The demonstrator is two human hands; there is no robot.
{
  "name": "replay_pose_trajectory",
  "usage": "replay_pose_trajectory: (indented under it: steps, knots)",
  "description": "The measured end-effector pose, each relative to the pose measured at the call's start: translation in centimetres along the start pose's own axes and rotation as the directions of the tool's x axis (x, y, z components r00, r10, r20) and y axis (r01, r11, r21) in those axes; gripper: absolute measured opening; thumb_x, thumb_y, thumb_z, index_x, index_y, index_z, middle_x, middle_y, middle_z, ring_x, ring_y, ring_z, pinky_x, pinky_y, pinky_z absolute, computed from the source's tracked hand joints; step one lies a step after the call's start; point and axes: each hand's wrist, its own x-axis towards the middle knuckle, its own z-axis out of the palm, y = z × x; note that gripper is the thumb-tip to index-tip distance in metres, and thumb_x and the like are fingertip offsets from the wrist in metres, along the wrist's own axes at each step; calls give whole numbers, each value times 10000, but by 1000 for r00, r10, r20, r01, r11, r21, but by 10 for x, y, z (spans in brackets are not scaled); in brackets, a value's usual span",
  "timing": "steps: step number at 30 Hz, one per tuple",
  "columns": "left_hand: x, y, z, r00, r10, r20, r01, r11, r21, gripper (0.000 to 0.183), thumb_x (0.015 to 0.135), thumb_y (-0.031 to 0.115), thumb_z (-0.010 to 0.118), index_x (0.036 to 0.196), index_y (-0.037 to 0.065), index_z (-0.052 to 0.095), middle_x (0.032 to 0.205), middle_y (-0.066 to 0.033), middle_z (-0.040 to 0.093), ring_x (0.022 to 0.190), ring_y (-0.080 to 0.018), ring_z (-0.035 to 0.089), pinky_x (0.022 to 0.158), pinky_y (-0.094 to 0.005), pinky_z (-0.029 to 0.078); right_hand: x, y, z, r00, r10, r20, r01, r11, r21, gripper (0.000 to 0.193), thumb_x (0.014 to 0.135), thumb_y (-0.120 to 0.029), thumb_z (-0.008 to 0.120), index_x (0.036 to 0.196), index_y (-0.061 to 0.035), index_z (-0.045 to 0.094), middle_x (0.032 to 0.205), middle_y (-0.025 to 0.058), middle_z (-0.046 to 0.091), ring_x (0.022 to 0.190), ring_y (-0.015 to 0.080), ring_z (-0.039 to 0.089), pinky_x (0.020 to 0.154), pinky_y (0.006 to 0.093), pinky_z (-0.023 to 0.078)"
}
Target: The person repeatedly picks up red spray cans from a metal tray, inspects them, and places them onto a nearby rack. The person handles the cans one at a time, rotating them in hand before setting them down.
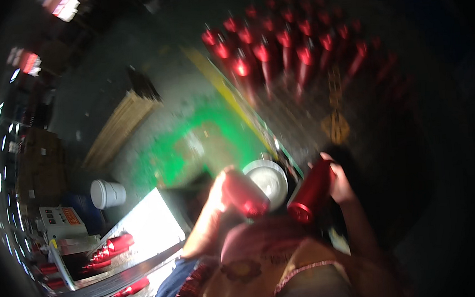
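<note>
My left hand [217, 195] is closed around a shiny red metal cylinder [247, 195], blurred by motion. Its lower end tilts in toward my body. A second red metal cylinder [310, 194] is in my right hand [339, 182], whose fingers wrap its upper end from the right side. That one slants too, its lower end pointing down and left. Between and just beyond the two cylinders is a round white bucket [273, 180] with pale contents that I cannot make out.
Many upright red cylinders with narrow tops [263, 51] crowd a dark surface ahead right. More red cylinders [111, 246] lie in a brightly lit machine at lower left. A white bucket [107, 193], a control box [62, 221] and stacked flat cardboard [118, 124] stand left.
</note>
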Motion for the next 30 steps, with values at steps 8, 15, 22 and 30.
replay_pose_trajectory:
  steps: [8,15,22,30]
  knots:
    - [58,-107,-115,955,-263,136,-2,455,891,601,991,561,373,1356,100,501,1297,-243,562,1163,-486,554,796,-602,570,80,177,-58,911,156,381,194,654,-732,428,996,-362,493,1311,-74,513,1184,222,567,1028,353,616,826,429,564]
    - [70,-169,-145,986,-89,140,-88,434,897,439,899,386,525,1201,68,503,1180,-223,533,1034,-468,537,758,-543,542,115,214,-77,900,431,70,-402,881,-251,309,765,-120,813,1014,-61,640,975,71,648,913,246,637,798,383,533]
    - [84,-158,-129,915,300,269,-363,324,874,165,754,266,610,764,101,612,777,-130,619,740,-345,608,643,-450,462,142,238,-71,891,388,236,-223,826,-518,442,833,-179,745,1195,-58,522,1146,155,539,1036,334,553,817,441,540]
    - [43,-118,-73,975,-85,206,-125,556,822,580,958,503,461,1352,81,511,1358,-234,515,1192,-515,503,905,-598,529,56,133,-36,976,108,190,-93,992,-89,439,938,-335,605,1229,-9,562,1204,137,622,1041,221,634,891,356,523]
